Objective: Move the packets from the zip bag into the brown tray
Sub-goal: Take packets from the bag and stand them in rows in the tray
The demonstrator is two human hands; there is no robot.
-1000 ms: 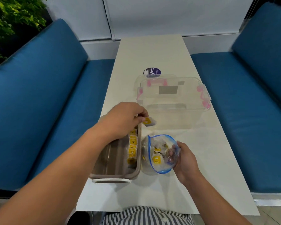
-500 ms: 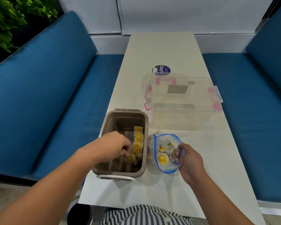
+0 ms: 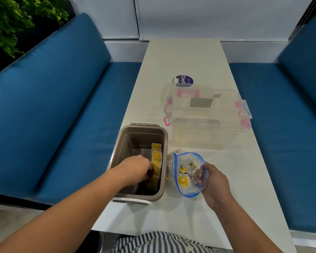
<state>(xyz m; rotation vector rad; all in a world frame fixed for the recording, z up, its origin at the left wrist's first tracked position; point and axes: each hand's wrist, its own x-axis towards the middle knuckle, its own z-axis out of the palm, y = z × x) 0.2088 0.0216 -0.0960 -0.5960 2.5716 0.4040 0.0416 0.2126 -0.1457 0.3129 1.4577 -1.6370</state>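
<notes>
The brown tray (image 3: pixel 120 157) stands at the table's near left, with a row of yellow packets (image 3: pixel 156 156) upright along its right wall. My left hand (image 3: pixel 137 168) reaches down inside it, fingers curled on a packet at the near end of that row; the fingertips are mostly hidden. Just right of the tray lies the clear zip bag (image 3: pixel 187 189) with a blue rim, its mouth held open toward me. Several yellow packets (image 3: pixel 183 180) remain inside it. My right hand (image 3: pixel 212 181) grips the bag's right edge.
A clear plastic box (image 3: pixel 206 125) with pink latches stands behind the bag, its lid (image 3: pixel 204 103) resting on top. A round purple-labelled tub (image 3: pixel 183 80) sits beyond it. Blue bench cushions (image 3: pixel 62 110) flank the white table (image 3: pixel 181 57) on both sides.
My left hand carried a packet from above the tray's rim down into the tray and now sits low at the row. My right hand kept hold of the bag.
</notes>
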